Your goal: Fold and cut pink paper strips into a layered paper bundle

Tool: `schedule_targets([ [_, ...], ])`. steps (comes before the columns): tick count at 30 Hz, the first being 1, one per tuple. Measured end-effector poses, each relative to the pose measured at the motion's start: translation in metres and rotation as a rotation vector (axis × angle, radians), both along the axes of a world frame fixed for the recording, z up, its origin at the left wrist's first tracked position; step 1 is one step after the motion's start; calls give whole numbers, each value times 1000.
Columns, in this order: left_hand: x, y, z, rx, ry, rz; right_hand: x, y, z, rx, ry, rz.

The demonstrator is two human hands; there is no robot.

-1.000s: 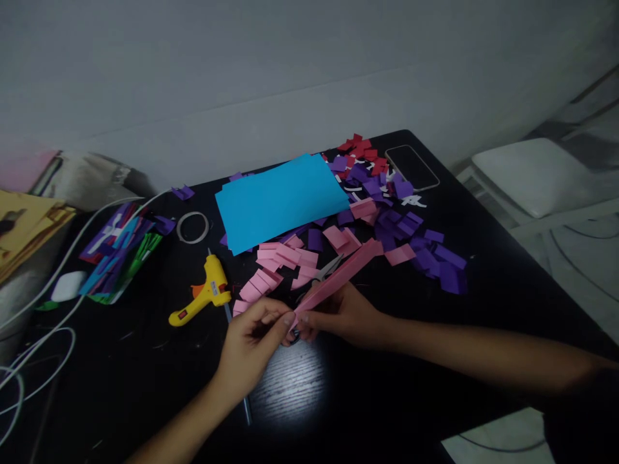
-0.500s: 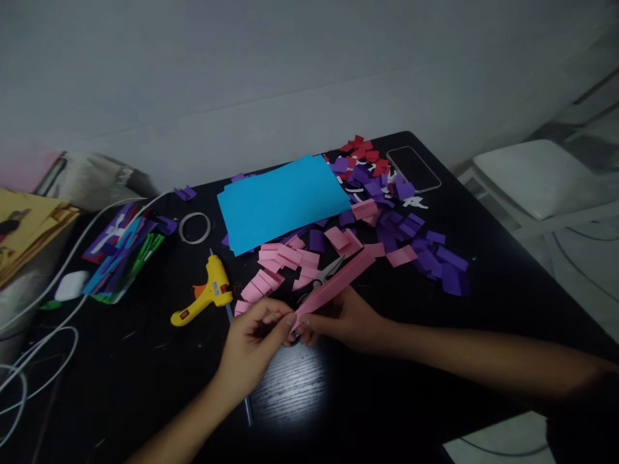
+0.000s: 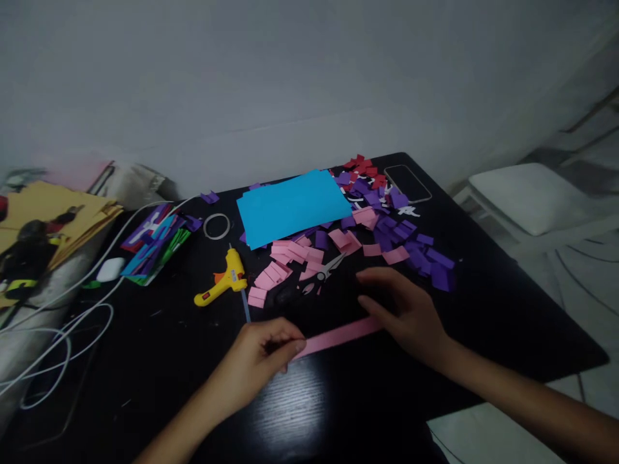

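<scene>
A long pink paper strip [image 3: 341, 336] stretches between my hands above the black table. My left hand [image 3: 271, 351] pinches its left end between thumb and fingers. At the strip's other end, my right hand [image 3: 403, 312] has its thumb and forefinger apart; its other fingers are partly hidden and the strip's end passes behind the thumb. Scissors [image 3: 324, 274] lie beyond the strip, beside folded pink paper pieces [image 3: 273, 276]. Purple pieces [image 3: 428, 258] are heaped to the right of the pink ones.
A yellow glue gun [image 3: 225, 282], a ring [image 3: 216, 226] and blue sheets [image 3: 294, 207] lie on the black table [image 3: 503, 322]. Colored strips [image 3: 155, 241] and white cables [image 3: 109, 322] are at the left. Red pieces [image 3: 362, 169] and a phone-like outline [image 3: 409, 183] are at the back.
The strip has come down from its slanted pose and lies nearly level. My right hand has moved right, its thumb and forefinger now apart. The scissors now show on the table. The view has shifted.
</scene>
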State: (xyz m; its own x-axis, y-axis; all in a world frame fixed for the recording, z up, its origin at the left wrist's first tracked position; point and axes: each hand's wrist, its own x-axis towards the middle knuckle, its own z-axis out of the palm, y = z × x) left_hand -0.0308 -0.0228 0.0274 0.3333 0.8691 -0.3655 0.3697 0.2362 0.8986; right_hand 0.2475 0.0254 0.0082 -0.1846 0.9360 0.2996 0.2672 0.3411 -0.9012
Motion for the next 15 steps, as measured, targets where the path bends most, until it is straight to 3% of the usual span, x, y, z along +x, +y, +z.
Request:
schedule_targets([
  [2, 1, -15, -2, 32, 58, -68, 7, -26, -3, 180, -159, 157],
  [4, 3, -30, -5, 97, 128, -109, 6, -52, -8, 240, -237, 342],
  [6, 5, -45, -8, 169, 195, -116, 2, -74, -14, 314, -298, 428],
  [15, 7, -106, -22, 441, 275, -9, -9, -127, -39, 467, -458, 370],
])
